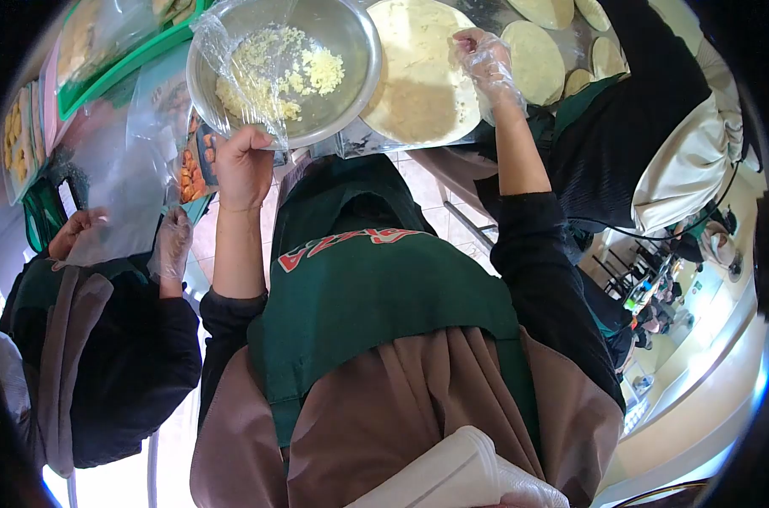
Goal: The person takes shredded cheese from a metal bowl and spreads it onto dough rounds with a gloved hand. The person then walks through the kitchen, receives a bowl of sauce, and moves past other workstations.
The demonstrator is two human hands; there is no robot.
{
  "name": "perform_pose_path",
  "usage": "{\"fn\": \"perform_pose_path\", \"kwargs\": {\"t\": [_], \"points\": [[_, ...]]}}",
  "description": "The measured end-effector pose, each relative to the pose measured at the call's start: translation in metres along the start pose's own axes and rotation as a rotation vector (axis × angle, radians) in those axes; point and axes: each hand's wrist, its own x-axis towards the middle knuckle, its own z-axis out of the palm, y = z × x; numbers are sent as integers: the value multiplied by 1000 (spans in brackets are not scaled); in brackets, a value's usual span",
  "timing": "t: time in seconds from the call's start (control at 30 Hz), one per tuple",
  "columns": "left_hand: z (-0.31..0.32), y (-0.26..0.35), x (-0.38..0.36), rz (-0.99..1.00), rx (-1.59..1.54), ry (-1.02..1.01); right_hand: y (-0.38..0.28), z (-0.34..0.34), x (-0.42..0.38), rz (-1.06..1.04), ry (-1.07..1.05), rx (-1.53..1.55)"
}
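Note:
My bare left hand (245,165) grips the near rim of a metal bowl (363,63), its thumb by the edge. Inside the bowl lies crumbly, pale yellow shredded food (321,72), and clear plastic wrap (219,55) hangs over the bowl's left side. Just right of the bowl is a large round flat dough (410,68) with a darker, moist-looking patch in its lower part. My right hand (486,68), in a clear plastic glove, is over the dough's right edge. Its fingertips are pressed together; what they hold, if anything, is too small to name.
More dough rounds (533,63) lie to the right, beside a co-worker's dark sleeve (655,51). On the left, another co-worker's hands (173,241) hold a clear plastic sheet (118,199). Behind them are a green tray (130,63) and a container of food pieces (16,144).

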Motion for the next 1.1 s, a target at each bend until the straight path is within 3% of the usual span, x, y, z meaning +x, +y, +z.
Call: {"fn": "perform_pose_path", "kwargs": {"t": [0.17,0.23,0.4,0.5,0.73,0.83,0.9,0.93,1.0,1.03,1.1], "points": [[2,1,-1,17,0,-43,-3,-2,-2,-43,-14,-65],[15,3,-5,14,67,44,-1,-2,-4,-26,-13,-52],[7,0,-1,0,50,-26,-16,-15,-9,83,-26,234],[12,3,-2,-14,35,-25,-9,-13,-6,-9,-24,105],[29,18,-7,-1,49,24,-27,-14,-5,40,-4,172],[33,19,-7,17,75,21,-40,-24,-8,37,-6,305],[31,19,-7,9,48,13,-60,-33,-14,246,-51,599],[28,19,-6,6,34,17,-73,-39,-16,243,-57,603],[25,21,-3,-15,43,9,-104,-48,-23,219,-143,951],[24,21,-2,-24,58,-19,-121,-51,-27,219,-148,957],[33,29,-7,-39,61,-44,-153,-48,-33,101,-355,923]]}}
